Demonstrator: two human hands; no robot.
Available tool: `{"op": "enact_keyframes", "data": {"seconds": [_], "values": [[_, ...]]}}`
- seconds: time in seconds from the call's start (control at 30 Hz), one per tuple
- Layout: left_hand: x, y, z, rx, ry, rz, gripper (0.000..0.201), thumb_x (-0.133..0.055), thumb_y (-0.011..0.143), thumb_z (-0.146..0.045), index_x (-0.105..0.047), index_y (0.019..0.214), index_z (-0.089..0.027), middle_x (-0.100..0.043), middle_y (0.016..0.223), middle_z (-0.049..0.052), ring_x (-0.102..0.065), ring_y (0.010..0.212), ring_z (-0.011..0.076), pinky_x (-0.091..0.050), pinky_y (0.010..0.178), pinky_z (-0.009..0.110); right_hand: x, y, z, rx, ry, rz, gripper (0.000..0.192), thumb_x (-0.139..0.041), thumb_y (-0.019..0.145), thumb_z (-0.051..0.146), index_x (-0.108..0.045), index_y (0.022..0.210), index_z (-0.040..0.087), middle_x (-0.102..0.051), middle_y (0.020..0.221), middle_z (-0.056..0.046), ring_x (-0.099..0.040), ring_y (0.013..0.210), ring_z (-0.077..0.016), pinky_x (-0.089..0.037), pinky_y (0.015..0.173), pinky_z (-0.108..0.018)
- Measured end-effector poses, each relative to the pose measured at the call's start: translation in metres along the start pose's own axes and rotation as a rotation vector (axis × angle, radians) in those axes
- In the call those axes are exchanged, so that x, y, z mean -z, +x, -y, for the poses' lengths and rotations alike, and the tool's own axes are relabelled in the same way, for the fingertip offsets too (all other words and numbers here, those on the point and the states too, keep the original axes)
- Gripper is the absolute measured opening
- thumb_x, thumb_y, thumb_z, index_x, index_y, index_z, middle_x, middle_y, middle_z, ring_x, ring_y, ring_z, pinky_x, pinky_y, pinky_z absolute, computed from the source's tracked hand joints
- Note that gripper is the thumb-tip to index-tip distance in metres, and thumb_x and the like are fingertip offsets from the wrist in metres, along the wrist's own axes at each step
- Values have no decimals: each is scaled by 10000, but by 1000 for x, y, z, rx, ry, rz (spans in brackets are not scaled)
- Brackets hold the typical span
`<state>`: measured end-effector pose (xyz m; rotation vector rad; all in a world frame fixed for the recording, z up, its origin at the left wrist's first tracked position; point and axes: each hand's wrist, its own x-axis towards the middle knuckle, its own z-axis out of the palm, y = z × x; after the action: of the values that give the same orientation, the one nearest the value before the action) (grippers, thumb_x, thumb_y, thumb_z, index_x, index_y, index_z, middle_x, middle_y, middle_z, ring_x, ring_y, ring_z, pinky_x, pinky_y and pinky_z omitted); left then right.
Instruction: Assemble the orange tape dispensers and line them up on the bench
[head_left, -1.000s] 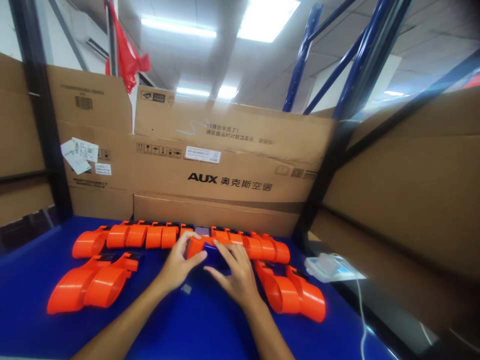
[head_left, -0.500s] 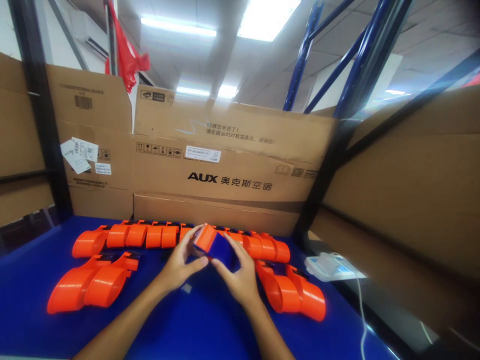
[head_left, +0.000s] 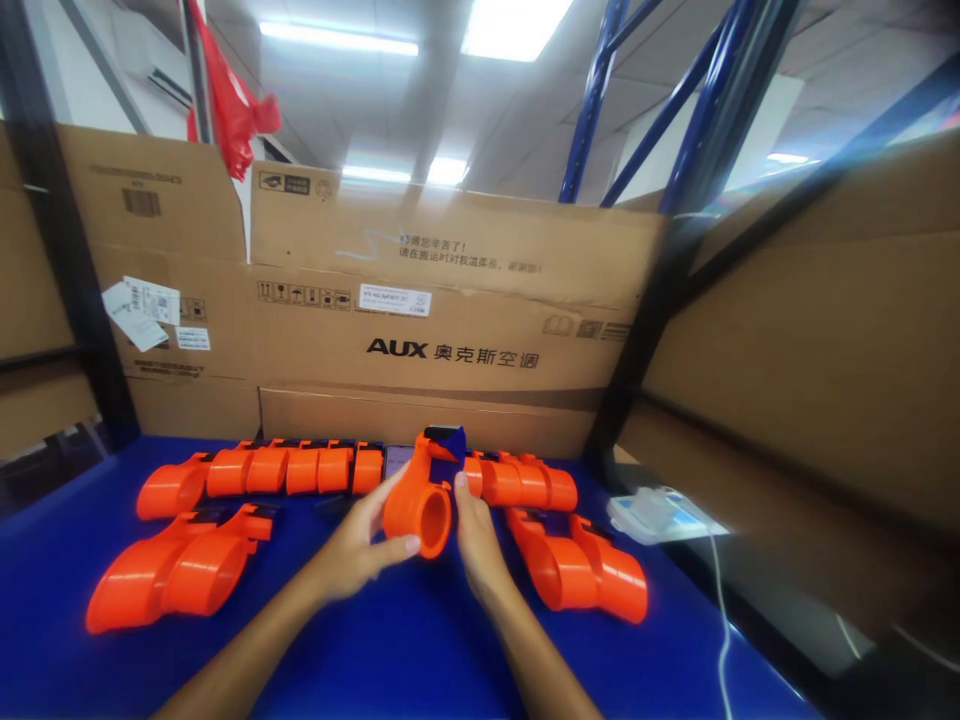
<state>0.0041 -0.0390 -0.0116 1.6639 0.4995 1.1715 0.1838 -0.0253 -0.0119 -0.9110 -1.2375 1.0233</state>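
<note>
Both hands, the left hand (head_left: 360,540) and right hand (head_left: 474,535), grasp one orange part (head_left: 420,508) (open end at 6 o'clock), apparently inspecting it; next it needs careful turning.

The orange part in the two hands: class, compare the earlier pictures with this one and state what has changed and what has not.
Both hands lifted the orange part off the blue table out of the back row and turned it, so its round open end now faces the camera. The left hand and right hand keep hold of it. The other orange parts and the cardboard boxes lie as before.
</note>
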Motion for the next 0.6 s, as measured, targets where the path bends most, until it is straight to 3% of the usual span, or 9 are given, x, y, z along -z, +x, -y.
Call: {"op": "enact_keyframes", "data": {"seconds": [0.1,0.23,0.33,0.4,0.53,0.6], "values": [[-10,-13,-8,38,56,-84,816,-679,845,-353,-262,1542,-265,-345,1576,80,-316,1435,338,-234,1182,541,-1,-1,-2,8,-79,11,604,-520,817,732,-607,639,161,-605,606,-15,-526,610,-170,-422,587,-273],[-18,-31,-18,57,263,-173,788,-640,871,-352,-242,1546,-271,-274,1609,55,-231,1472,303,-179,1206,494,-4,-4,-3,129,-198,117,583,-496,863,688,-562,596,174,-557,621,-8,-488,620,-155,-392,571,-262],[-16,-41,-26,130,336,-232,874,-598,885,-317,-59,1572,-279,-329,1584,77,-300,1445,297,-239,1182,504,-7,-6,-4,247,-329,182,552,-484,921,602,-494,560,185,-501,634,5,-451,596,-133,-363,558,-255],[-13,-46,-33,164,402,-244,874,-573,889,-296,-24,1570,-302,-391,1551,81,-375,1406,296,-282,1157,513,-8,-7,-6,315,-421,217,530,-472,958,530,-468,554,187,-479,644,9,-443,586,-124,-351,555,-255],[-14,-50,-48,153,601,-173,758,-721,766,-356,-401,1452,-329,-517,1448,63,-501,1297,316,-378,1095,488,-9,-11,-9,407,-565,277,462,-429,1004,419,-522,614,189,-522,711,-12,-498,645,-140,-382,597,-267],[-16,-51,-53,152,663,-171,728,-798,670,-358,-519,1341,-315,-585,1363,59,-560,1219,316,-430,1047,468,-9,-14,-8,435,-629,302,436,-414,1014,383,-541,643,193,-542,737,-25,-523,694,-156,-403,631,-278]]}}
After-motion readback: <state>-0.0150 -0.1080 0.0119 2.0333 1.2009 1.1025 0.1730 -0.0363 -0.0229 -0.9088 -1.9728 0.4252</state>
